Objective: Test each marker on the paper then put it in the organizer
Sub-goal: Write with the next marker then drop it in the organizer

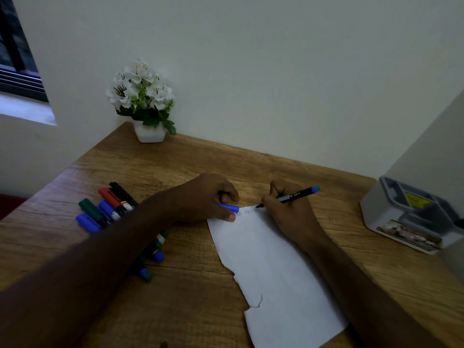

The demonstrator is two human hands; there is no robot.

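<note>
Currently, the right hand point(283, 209) has its grip clamped on a black-barrelled marker point(291, 197) with a blue end, the tip touching the far end of the white paper point(273, 272), where faint blue writing point(247, 212) is visible. The marker barrel points toward 2 o'clock, away from the tip. The left hand point(208, 197) rests on the far left corner of the paper with its grip pinched on a blue marker cap point(227, 207), the fingers curled over it. The paper lies on the wooden counter point(175, 167), running from the centre toward 5 o'clock; its left edge is torn and uneven. At 9 o'clock from the left hand, a group of capped markers point(105, 207) lies on the counter, side by side and touching: black, red, blue, green and a second blue. The left forearm point(100, 247) crosses over this group, and further marker ends point(155, 254), blue and green, show just beyond the forearm toward 6 o'clock. The organizer point(411, 217), a grey compartmented box, sits at 3 o'clock near the right edge of the counter, well apart from the paper; its contents cannot be made out. A white pot of white flowers point(145, 101) stands at 11 o'clock against the wall point(276, 71).
</note>
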